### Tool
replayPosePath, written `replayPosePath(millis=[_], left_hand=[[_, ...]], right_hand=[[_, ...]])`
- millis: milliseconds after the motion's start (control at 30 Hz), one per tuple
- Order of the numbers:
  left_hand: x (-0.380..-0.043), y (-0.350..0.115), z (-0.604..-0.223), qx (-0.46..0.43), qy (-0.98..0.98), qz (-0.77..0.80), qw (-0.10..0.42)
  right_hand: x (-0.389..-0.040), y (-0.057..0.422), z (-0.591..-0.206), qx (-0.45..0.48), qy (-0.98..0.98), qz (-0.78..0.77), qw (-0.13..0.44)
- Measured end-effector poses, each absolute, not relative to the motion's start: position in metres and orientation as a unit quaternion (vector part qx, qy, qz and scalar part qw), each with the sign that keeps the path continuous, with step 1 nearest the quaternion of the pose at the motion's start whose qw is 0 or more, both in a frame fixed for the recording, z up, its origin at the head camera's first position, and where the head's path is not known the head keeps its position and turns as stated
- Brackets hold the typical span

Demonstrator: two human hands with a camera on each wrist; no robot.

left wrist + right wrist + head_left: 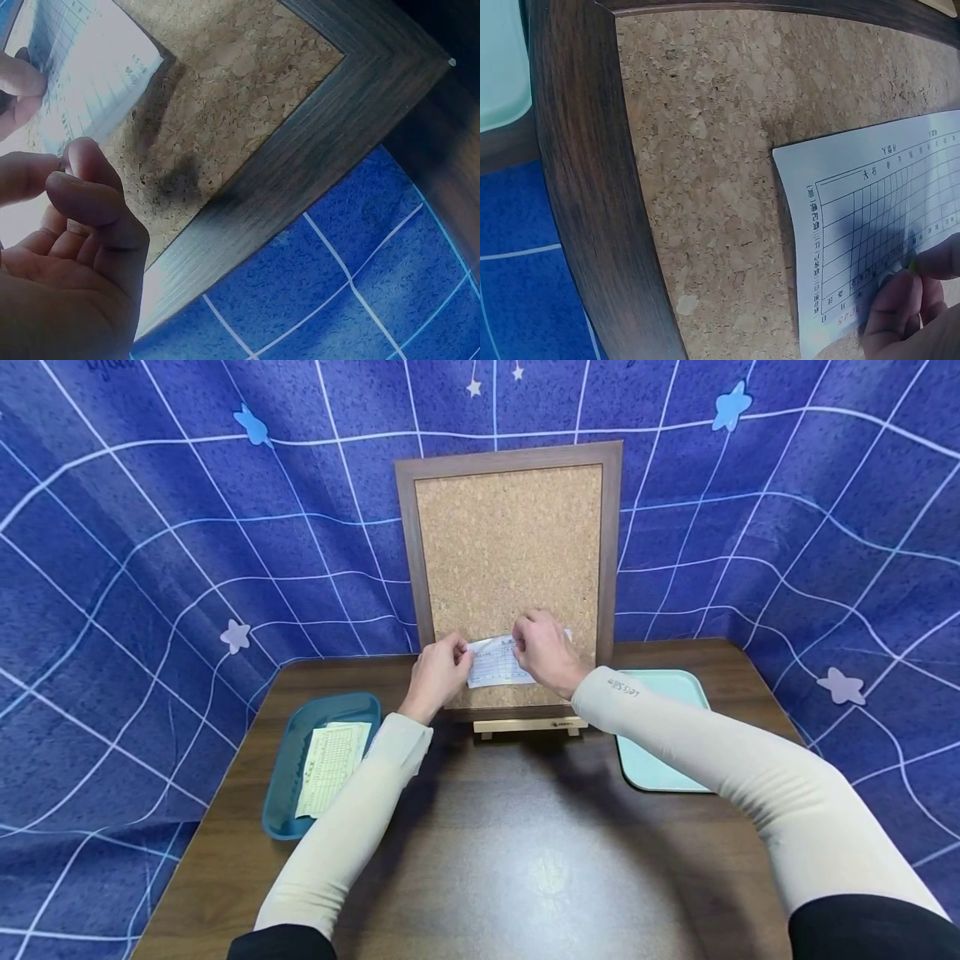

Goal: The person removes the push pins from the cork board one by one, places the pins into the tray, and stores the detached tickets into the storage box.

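Observation:
A white printed form slip (491,664) with a ruled table lies against the lower part of a framed cork board (517,543), tilted slightly. At its upper left corner, my left hand (440,672) pinches the slip's edge between thumb and forefinger. My right hand (547,647) is over the slip's upper right part and covers some of it. In the right wrist view, the right thumb and forefinger pinch a small yellow-green pin-like piece (913,265) against the paper, mostly hidden by the fingertips. The slip's free corner (791,161) lies on the cork.
The board stands on a small wooden easel (528,726) at the table's back. To the left, a blue tray (281,793) holds pale green printed slips (333,764). A mint tray (660,768) lies at right, partly under the right forearm. A blue curtain (150,568) hangs behind.

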State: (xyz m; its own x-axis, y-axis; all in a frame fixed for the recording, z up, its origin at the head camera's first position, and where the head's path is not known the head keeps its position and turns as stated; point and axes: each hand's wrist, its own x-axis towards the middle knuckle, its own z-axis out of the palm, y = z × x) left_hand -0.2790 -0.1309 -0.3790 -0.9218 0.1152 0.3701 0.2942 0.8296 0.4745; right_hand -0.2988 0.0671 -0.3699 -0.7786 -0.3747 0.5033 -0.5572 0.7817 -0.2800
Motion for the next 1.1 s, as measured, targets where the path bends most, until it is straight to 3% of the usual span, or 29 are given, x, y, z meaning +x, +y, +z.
replayPosePath(millis=[1100], left_hand=[[-0.28,-0.143,-0.374,-0.085,-0.943,-0.274,0.169]], right_hand=[[-0.302,0.104,-0.376,0.337,-0.863,0.253,0.279]])
